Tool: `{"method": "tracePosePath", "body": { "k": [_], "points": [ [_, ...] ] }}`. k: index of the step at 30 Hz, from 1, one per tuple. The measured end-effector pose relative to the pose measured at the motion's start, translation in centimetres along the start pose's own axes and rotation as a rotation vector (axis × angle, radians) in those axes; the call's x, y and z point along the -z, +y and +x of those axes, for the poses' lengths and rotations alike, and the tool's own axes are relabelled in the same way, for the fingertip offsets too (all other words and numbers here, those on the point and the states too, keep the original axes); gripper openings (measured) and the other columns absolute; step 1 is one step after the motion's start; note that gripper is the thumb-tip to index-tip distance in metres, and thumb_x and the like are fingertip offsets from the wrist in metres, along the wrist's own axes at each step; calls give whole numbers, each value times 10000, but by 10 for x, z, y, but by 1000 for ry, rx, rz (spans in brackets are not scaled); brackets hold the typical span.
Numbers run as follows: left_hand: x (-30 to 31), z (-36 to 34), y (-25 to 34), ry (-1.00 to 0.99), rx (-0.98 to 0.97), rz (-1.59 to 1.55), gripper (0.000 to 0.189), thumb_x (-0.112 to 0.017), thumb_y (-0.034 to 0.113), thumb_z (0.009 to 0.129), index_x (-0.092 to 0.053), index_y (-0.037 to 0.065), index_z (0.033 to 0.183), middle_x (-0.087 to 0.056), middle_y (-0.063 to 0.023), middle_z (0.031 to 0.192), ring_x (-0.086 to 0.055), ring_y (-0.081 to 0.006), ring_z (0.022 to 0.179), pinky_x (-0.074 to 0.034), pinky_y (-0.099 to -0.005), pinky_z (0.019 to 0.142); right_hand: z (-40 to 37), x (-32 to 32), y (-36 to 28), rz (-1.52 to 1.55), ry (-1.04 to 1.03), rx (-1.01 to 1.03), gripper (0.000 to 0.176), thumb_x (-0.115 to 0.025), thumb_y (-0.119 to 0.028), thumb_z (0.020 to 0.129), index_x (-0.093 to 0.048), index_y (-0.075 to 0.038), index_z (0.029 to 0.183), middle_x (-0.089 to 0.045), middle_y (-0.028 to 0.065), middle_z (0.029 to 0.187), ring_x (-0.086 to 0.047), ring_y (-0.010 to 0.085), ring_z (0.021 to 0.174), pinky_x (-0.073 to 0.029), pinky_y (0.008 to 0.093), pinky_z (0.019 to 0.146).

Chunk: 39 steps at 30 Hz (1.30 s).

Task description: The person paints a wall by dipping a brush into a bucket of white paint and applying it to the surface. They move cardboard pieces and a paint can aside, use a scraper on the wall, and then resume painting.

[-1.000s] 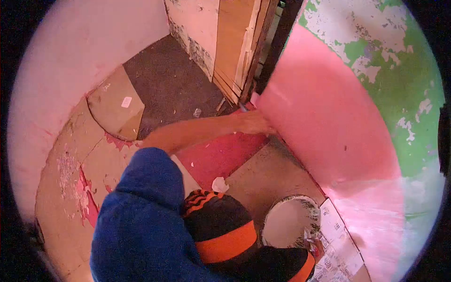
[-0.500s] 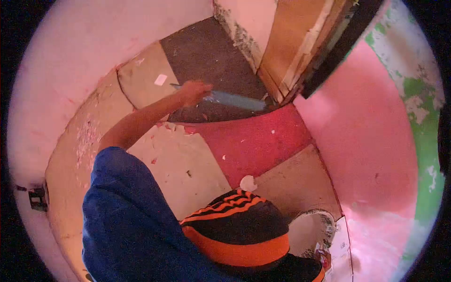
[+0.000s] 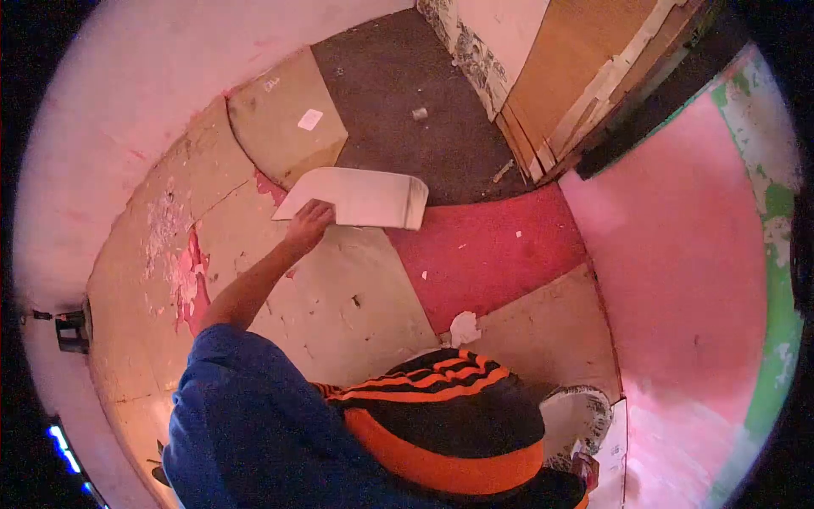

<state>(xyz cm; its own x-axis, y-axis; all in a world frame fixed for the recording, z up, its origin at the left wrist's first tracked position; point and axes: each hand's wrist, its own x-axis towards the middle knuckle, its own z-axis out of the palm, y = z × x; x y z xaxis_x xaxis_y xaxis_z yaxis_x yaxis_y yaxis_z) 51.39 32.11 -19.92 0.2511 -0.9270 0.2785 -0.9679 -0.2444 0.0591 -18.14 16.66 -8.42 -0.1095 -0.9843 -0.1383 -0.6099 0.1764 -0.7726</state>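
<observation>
My left hand [image 3: 309, 222] is shut on the near edge of a wide flat white blade [image 3: 365, 199], held out level above the floor. The blade's right end has a darker edge. My bare forearm runs back to a blue sleeve [image 3: 229, 407] at the lower left. Below the blade lie patches of floor covering: tan [image 3: 339, 297], red [image 3: 483, 254] and dark grey [image 3: 407, 127]. My right hand is out of sight.
A white-crusted bucket [image 3: 572, 411] stands at the lower right beside printed paper [image 3: 612, 458]. My knee in orange-and-black stripes [image 3: 441, 416] fills the bottom. A pink wall [image 3: 670, 254] rises on the right, a wooden door frame [image 3: 577, 76] at the back. A small white lump [image 3: 463, 327] lies on the floor.
My left hand drew back from the right wall and swung left. The blade, seen edge-on half a second ago, now lies flat and broad. The view turned left and down.
</observation>
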Motion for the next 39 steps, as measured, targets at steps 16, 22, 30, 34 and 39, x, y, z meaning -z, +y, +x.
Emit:
{"method": "tracePosePath", "body": {
  "k": [16, 22, 30, 34, 39],
  "points": [
    [6, 3, -46, -368, -163, 12, 421, -507, 22, 681, -460, 68, 1096, -457, -100, 1184, -440, -281, 1087, -389, -356, 893, -14, 12, 8, -323, 54, 485, 216, -614, 78, 586, -602, -16, 779, -590, 90, 764, -570, 199, 665, -478, 285, 579],
    [81, 122, -37, -374, 246, -233, 269, -553, 138, 745, -521, 58, 1000, -569, -166, 903, -555, -270, 882, -417, -374, 768, -15, 2, -15, 14, 95, -16, 187, -623, 74, 578, -588, 4, 749, -569, 71, 723, -562, 181, 660, -472, 291, 570],
    [76, 143, -101, -211, 334, -745, 244, -588, 158, 772, -523, 31, 970, -572, -34, 882, -528, -131, 826, -417, -281, 692, -23, 9, -37, 141, 233, -115, 146, -629, 31, 612, -586, 2, 748, -566, 81, 721, -553, 180, 658, -464, 280, 606],
    [110, 105, -104, -192, 760, -866, 360, -574, 216, 778, -482, 19, 1065, -564, -69, 923, -538, -163, 835, -429, -304, 741, -23, 13, -26, 46, 207, -79, 138, -628, 21, 619, -588, 0, 749, -569, 82, 721, -554, 182, 662, -463, 283, 612],
    [94, -41, -132, 24, 981, -1288, 389, -558, 236, 790, -456, 34, 1107, -561, -69, 944, -544, -172, 800, -436, -303, 732, -9, 1, -24, -52, 84, -37, 127, -627, 8, 629, -590, -3, 750, -572, 83, 721, -556, 185, 666, -461, 286, 620]
  ]
}}
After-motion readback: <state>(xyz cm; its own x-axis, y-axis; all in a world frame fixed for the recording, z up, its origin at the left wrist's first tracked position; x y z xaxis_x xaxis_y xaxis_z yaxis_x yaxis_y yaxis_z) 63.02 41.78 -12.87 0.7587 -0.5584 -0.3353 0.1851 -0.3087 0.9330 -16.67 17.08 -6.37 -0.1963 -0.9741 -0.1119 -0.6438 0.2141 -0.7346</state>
